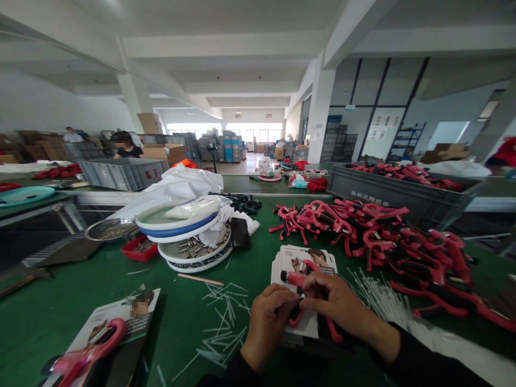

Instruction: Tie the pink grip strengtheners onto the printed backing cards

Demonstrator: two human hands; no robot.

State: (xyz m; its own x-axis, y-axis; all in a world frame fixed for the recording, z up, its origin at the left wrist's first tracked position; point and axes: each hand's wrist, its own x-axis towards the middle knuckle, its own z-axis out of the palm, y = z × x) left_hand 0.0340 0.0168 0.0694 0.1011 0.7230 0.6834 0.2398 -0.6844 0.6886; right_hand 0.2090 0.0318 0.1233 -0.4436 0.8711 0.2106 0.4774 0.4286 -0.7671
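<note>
A red hand tool with a hooked jaw and black parts [296,278] lies on a stack of printed cards [278,263] in front of me. Over it, my left hand [271,317] and my right hand [332,300] meet with fingertips pinched close together. A small white bit, which looks like part of a thin cable tie [302,296], shows between them; the rest is hidden by the fingers. Just right of my right hand lies a bundle of white cable ties [379,301]. Short white offcuts [223,328] are scattered left of my left hand.
A large pile of red tools [363,231] covers the right, before a grey crate [403,193] of more. At lower left another tool [88,352] rests on a card. Stacked round trays [193,236], a red box [139,248] and a steel bowl [110,230] stand further back.
</note>
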